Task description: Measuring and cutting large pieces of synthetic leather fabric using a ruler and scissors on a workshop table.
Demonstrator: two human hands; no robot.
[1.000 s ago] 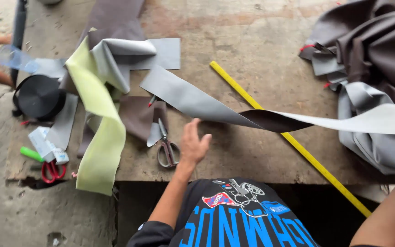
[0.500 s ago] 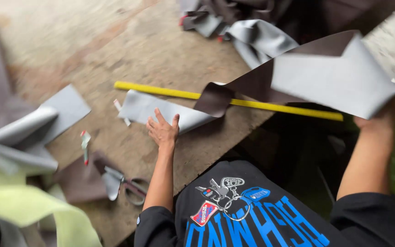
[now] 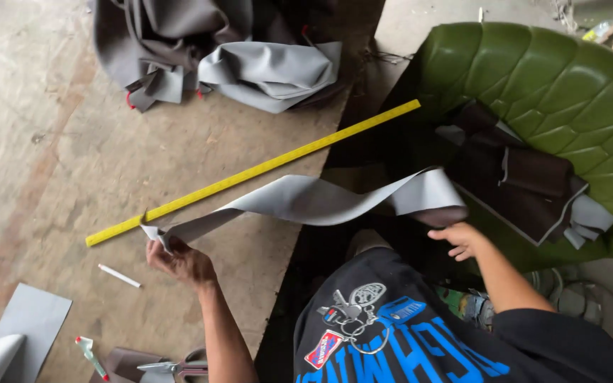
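Observation:
A long grey strip of leather-like material twists in the air between my hands, its underside dark brown. My left hand grips its near end just above the wooden tabletop, beside the yellow ruler. My right hand is under the strip's far end, off the table's edge; fingers curled, touching or holding the dark underside. A green quilted seat cushion lies to the right with a dark brown and grey piece on it.
A heap of grey and brown material sits at the table's far edge. A white chalk stick, scissors, a small red-tipped tool and grey offcuts lie near the front left.
The view has swung right. My left hand went from flat on the table to gripping the strip's end. My right hand has come down from head height with the other end.

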